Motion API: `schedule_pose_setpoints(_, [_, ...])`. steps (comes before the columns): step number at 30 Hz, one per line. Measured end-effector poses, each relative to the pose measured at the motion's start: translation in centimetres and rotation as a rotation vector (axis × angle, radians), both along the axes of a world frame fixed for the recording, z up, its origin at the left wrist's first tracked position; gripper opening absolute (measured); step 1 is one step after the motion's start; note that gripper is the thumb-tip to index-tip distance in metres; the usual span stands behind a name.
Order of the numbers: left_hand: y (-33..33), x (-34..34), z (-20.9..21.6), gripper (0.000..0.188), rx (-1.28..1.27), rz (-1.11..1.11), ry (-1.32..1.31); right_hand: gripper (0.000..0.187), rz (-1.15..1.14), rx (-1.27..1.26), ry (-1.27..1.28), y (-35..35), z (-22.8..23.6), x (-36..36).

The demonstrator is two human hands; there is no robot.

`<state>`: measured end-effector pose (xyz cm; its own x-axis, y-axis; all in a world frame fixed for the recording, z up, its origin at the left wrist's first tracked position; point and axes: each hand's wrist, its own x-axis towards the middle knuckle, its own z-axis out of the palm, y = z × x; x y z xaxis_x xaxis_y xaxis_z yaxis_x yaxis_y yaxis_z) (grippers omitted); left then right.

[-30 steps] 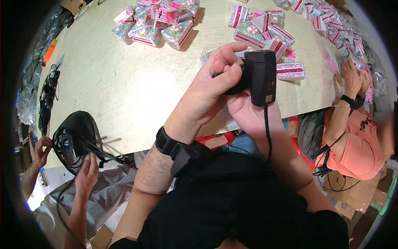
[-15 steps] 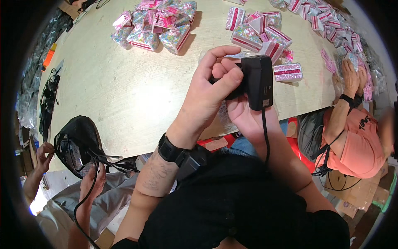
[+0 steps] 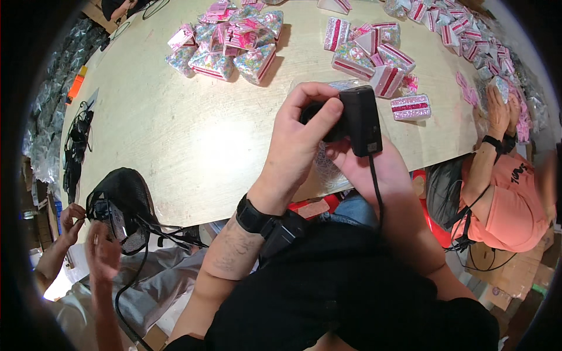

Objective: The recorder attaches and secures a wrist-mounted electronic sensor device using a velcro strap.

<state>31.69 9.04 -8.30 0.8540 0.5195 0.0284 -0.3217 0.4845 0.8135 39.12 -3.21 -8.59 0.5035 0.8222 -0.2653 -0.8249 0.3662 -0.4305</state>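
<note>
My left hand (image 3: 298, 131) is closed around a black box-shaped device (image 3: 361, 120) with a cable trailing down from it, thumb bent over its near side. My right hand (image 3: 372, 167) lies behind and under the device; its fingers are mostly hidden, so its grip cannot be told. A black band with a small box (image 3: 281, 231) is strapped on my left wrist. Below the device, a clear plastic bag or wrap (image 3: 328, 169) lies at the table's near edge. Just beyond my hands are cake-slice-shaped, glittery pieces with red stripes (image 3: 411, 108).
A pile of floral cake-slice pieces with pink tags (image 3: 234, 44) sits far left on the table (image 3: 175, 128). At the right, a co-worker in an orange shirt (image 3: 509, 202) handles pieces by a large heap (image 3: 468, 35). A person at lower left holds a black mesh bag (image 3: 126, 205).
The device and my left hand have shifted slightly lower in view, and the device is tilted differently. At lower left, the other person's nearer hand has moved left, away from the mesh bag's cords.
</note>
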Motion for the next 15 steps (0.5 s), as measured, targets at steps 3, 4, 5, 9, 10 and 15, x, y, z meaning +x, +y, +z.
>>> schedule_pose_setpoints(3, [0.4,0.2,-0.5,0.016,0.027,0.051,0.015,0.023,0.144,0.058,-0.047,-0.3,-0.3,0.5])
schedule_pose_setpoints(4, [0.6,0.1,-0.5,0.017,-0.006,0.057,0.056,0.023,0.178,-0.062,-0.09,-0.4,0.2,0.4])
schedule_pose_setpoints(5, [0.8,0.0,-0.4,0.019,-0.039,0.062,0.097,0.024,0.212,-0.183,-0.132,-0.3,0.8,0.1])
schedule_pose_setpoints(9, [1.3,0.5,-1.2,0.028,-0.007,0.2,0.067,0.02,-0.568,-0.368,-0.77,0.3,1.5,-0.5])
schedule_pose_setpoints(10, [1.3,0.4,-1.1,0.029,-0.024,0.206,0.064,0.02,-0.568,-0.366,-0.77,0.0,2.1,-0.8])
schedule_pose_setpoints(15, [1.0,0.5,-0.2,0.028,-0.138,0.169,0.11,0.019,-0.17,-0.13,-1.935,-0.9,6.6,-2.6])
